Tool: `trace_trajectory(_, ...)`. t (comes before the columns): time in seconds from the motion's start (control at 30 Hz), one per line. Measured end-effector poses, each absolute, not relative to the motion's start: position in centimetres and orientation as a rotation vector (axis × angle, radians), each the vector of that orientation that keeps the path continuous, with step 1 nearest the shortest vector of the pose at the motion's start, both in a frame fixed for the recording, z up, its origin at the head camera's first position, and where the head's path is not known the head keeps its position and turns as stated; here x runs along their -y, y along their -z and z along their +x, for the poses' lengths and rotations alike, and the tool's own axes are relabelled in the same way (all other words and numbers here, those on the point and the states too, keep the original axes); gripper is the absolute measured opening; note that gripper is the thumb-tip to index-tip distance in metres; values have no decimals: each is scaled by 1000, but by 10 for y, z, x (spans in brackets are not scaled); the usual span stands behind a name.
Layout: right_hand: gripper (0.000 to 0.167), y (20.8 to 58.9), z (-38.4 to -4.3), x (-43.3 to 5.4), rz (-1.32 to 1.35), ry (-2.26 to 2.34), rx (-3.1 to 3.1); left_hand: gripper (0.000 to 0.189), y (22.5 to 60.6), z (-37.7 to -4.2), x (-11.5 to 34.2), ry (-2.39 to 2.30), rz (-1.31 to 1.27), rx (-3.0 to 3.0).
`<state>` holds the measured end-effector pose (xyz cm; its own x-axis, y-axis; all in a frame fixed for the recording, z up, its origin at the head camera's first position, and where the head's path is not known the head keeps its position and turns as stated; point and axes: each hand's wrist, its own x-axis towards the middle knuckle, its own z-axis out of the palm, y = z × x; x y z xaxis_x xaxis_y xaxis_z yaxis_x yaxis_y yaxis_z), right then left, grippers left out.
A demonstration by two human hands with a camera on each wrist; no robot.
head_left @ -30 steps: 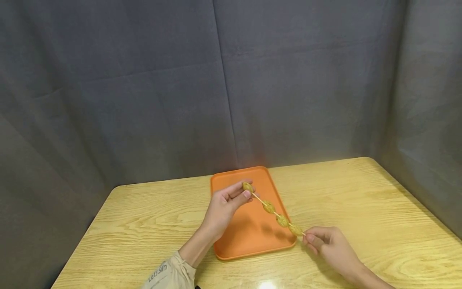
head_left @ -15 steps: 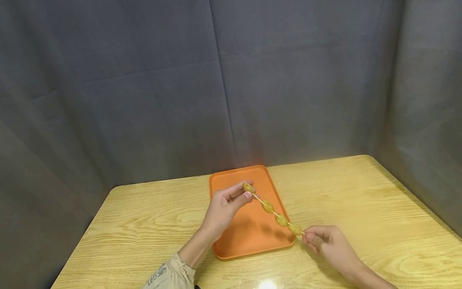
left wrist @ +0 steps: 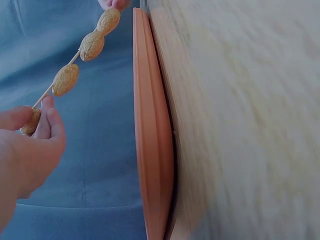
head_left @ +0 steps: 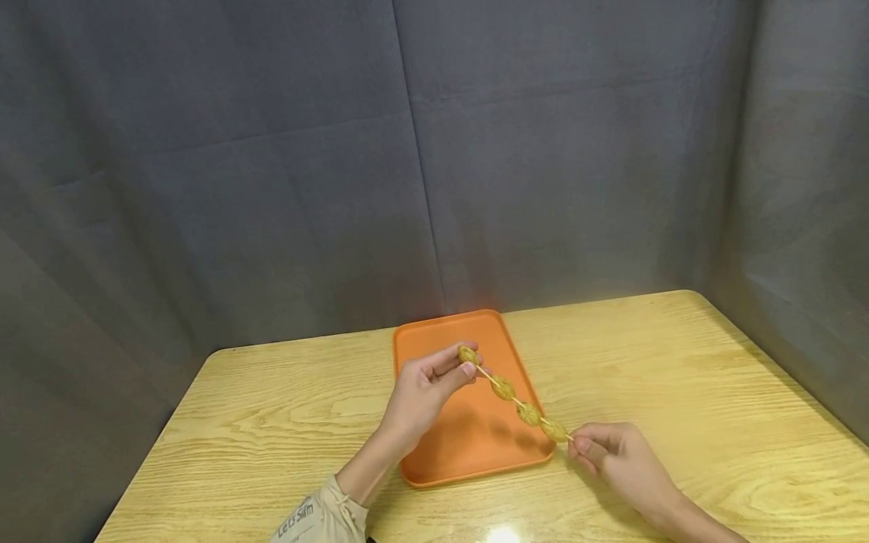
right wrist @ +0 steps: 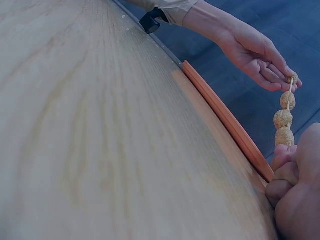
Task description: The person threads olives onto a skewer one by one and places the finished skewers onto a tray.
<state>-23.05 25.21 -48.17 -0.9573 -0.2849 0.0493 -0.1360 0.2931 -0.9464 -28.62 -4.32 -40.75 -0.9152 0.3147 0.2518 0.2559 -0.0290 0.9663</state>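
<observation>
A thin wooden skewer with several golden-brown, rough oval balls (head_left: 529,414) on it slants down to the right over the orange tray (head_left: 468,327). My left hand (head_left: 417,396) pinches the upper ball between thumb and fingers. At the lower end, my right hand (head_left: 624,464) grips the bare stick between thumb and forefinger. The balls (left wrist: 66,80) sit spaced along the stick in the left wrist view, the two nearest the right hand closest together. From the right wrist, the lowest ball (right wrist: 284,136) shows just above the right fingers. The stick's tips are hidden by the fingers.
The orange tray lies on a wood-grain table (head_left: 285,422), and the skewer's shadow falls on it. Grey cloth (head_left: 305,188) hangs behind the table and along its sides. A small black object (right wrist: 151,21) shows by the left sleeve.
</observation>
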Motion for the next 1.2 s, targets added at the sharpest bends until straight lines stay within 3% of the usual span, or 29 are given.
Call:
trace_trajectory(0.97,22,477,-233,-254,-414,1773,-2393,34,403,-282,35,-2040,535,-2187)
trace_trajectory(1.2,25,479,-231,-251,-517,1766,-2402,32,409,-285,39,-2003,478,-2183)
